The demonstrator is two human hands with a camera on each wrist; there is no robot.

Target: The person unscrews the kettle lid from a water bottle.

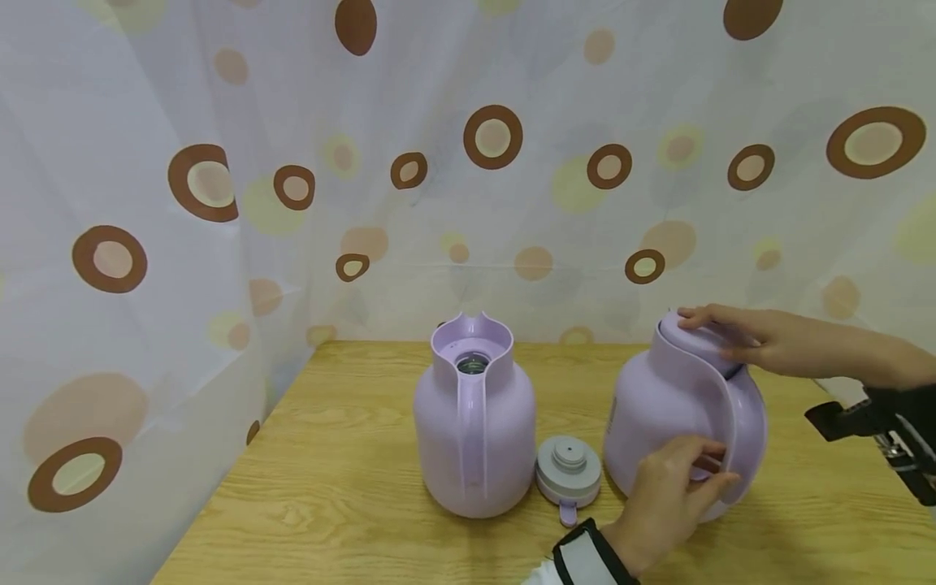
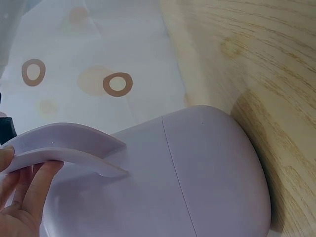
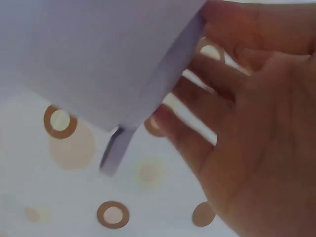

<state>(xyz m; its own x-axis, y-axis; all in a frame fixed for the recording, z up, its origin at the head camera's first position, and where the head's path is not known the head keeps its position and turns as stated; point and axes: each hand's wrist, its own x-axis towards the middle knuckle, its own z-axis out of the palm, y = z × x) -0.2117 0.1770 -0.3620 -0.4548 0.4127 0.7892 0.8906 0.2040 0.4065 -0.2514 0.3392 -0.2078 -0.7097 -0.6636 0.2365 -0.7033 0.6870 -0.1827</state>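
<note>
Toward the right of the head view, I watch two hands at a lilac vacuum jug point(image 1: 647, 410). It seems to lean on the wooden bench point(image 1: 292, 496); I cannot tell whether its base sits flat. The right hand point(image 1: 786, 341) holds the lid point(image 1: 698, 337) from above, fingers toward the far side and thumb on the near. A dark gap shows at the rim, so I cannot say whether the lid is fully seated. The left hand point(image 1: 661, 500) grips the handle point(image 1: 749, 426). Working the lid looks like the step in hand; I would brace the handle firmly and hold the lid square to the rim, so that the effort doesn't tip the jug.

Just beside the jug's base lies a stopper point(image 1: 569, 473), underside up, with an uncapped jug point(image 1: 474, 426) beyond it. Leftward swings are therefore tight until past that second jug, where I find broad bare wood. At the back, the bench ends by a patterned curtain point(image 1: 409, 97).

From the left wrist, I see the fingers curled under the handle and the thumb over it, a snug pinch with little gap. The jug's lower edge meets the wood in shadow.

From the right wrist, things blur: spaced fingers bend to a lilac edge near a small tab point(image 3: 114, 150). I cannot judge their pressure.
</note>
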